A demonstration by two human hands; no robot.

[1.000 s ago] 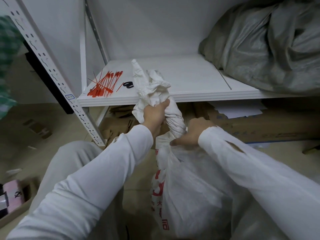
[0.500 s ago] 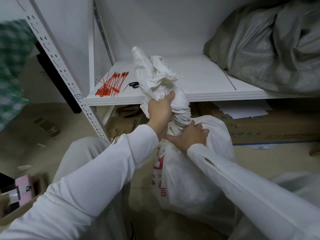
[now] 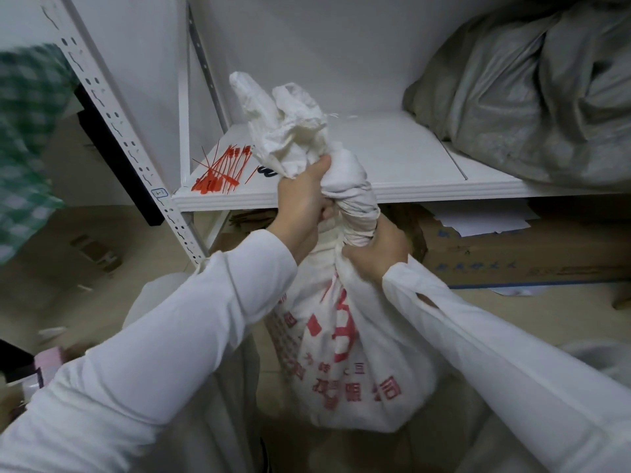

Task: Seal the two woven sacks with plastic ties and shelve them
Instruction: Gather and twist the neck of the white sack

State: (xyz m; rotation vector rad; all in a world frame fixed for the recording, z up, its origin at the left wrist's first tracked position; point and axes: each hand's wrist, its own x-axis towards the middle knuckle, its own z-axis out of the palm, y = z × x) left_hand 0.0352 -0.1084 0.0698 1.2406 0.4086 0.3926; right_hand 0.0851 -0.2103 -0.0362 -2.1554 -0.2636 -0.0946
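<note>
White woven sack (image 3: 358, 370), printed with red characters, is held just near of the shelf (image 3: 409, 192) edge, its neck twisted into a tight rope. Left hand (image 3: 304, 203) grips the neck high, right hand (image 3: 375, 250) low, fingers curled tightly round it.

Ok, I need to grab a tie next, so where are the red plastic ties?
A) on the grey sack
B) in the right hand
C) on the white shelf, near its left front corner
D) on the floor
C: the red ties lie piled on the white shelf by its left front corner; the left hand and right hand grip only the sack.
</note>
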